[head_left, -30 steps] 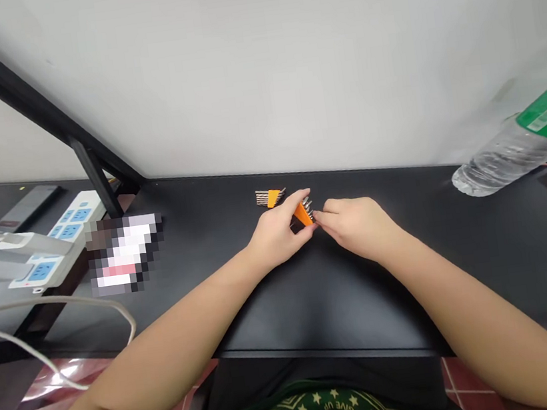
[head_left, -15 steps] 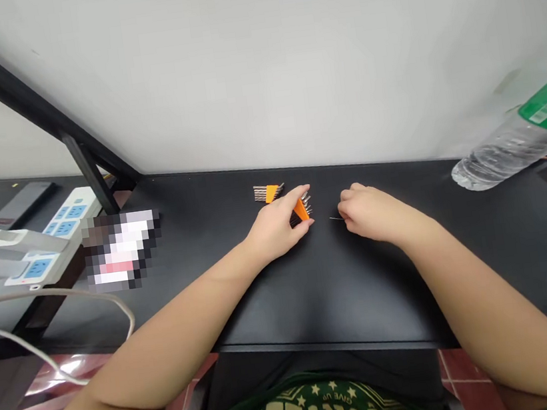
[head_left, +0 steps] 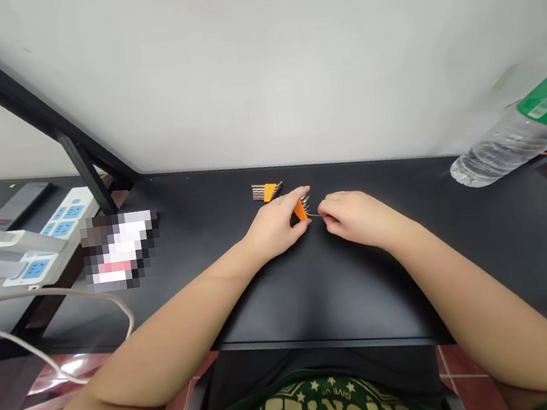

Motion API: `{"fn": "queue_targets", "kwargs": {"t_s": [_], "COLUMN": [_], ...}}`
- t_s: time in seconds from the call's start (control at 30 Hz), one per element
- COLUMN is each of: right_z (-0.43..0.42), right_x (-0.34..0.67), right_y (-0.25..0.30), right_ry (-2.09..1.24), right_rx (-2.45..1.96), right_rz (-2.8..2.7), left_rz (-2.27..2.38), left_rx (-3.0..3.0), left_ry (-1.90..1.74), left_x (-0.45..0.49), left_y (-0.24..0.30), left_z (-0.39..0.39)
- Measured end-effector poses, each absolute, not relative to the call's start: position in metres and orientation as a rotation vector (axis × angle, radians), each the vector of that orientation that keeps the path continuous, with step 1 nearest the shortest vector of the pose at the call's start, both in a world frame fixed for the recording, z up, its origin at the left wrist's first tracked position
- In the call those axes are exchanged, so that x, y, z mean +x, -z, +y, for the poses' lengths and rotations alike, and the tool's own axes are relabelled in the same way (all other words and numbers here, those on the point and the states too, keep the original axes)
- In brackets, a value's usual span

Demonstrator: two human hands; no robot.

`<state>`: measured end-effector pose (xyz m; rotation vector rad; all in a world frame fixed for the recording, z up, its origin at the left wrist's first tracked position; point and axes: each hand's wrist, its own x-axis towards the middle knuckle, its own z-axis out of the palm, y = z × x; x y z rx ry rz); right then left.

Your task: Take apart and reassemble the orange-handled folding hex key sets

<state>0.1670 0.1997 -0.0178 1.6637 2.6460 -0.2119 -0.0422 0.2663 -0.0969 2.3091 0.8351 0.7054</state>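
Observation:
My left hand grips an orange hex key holder between thumb and fingers, with several metal key ends sticking out on its right side. Pinched in my right hand is a thin metal hex key, its tip pointing left at the holder's lower end. Whether the tip is inside a hole is too small to tell. Just behind my left hand, a second orange holder full of hex keys lies on the black table.
A phone with a blurred screen lies on the left. Beyond it are a white power strip with plugs and cables, and a dark flat box. A water bottle with a green label stands at the right by the wall.
My right hand has moved left with the thin hex key, bringing its tip up to the orange holder. My left hand has stayed almost in place, still gripping the holder.

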Motion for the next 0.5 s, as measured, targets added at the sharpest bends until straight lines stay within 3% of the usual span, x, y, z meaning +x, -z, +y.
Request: {"fn": "queue_targets", "kwargs": {"t_s": [0.5], "right_z": [0.1956], "right_x": [0.1641], "right_y": [0.0133], "right_ry": [0.129], "right_rx": [1.581], "right_rz": [2.572], "left_rz": [0.821], "left_rx": [2.300], "left_ry": [-0.719], "left_x": [-0.0423], "left_y": [0.0958], "left_z": [0.2649]}}
